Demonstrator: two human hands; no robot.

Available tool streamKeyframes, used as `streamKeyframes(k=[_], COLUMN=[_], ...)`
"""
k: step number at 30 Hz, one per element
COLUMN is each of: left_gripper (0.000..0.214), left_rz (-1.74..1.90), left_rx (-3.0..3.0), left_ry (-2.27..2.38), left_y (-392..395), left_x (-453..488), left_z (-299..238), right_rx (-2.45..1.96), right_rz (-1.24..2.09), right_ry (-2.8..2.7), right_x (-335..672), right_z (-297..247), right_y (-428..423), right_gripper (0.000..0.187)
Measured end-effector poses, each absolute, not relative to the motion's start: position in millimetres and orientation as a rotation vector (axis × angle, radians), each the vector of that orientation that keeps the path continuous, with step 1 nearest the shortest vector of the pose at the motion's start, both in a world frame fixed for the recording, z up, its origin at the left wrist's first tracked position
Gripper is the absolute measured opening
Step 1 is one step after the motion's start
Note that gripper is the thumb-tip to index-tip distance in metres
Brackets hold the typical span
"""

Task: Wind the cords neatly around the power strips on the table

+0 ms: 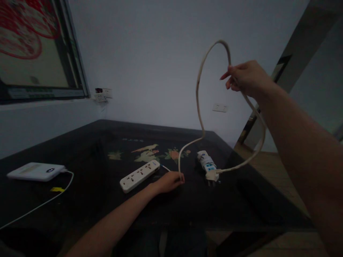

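The right hand (245, 78) is raised above the dark bench (93, 150), its fingers closed around a looping cord (197, 96). The left hand (168, 182) pinches the cord down at mid-bench, just beside a power strip (139, 175). The plug (213, 175) lies near the bench's right edge.

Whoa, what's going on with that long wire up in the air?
A person is holding a white cord with both hands. The left hand pinches it low at the dark table, next to a white power strip. The right hand lifts a big loop of it high. The plug lies on the table beside a small white and blue adapter.
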State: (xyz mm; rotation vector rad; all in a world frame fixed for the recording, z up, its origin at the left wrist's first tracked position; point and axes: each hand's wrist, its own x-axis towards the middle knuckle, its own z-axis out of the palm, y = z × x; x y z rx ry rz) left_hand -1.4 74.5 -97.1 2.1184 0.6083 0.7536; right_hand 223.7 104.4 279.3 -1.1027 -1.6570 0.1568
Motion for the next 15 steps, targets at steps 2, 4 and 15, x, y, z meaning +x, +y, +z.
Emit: streamKeyframes(k=[2, 4, 15], left_gripper=[0.006, 0.014, 0.025], left_rz=[0.712, 0.705, 0.706], left_rx=[2.187, 2.215, 2.362], left_ry=[0.61, 0.619, 0.689], left_y=[74, 75, 80], left_x=[0, 0, -3], left_z=[-100, -102, -102], right_rx=[-1.22, -1.289, -1.497], right_rz=[0.228, 0.293, 0.562], right_ry=[-1.636, -1.622, -1.627], right_x=[225, 224, 195], right_z=[282, 280, 191], right_y=[113, 121, 157], right_gripper=[0.042, 0.039, 0.034])
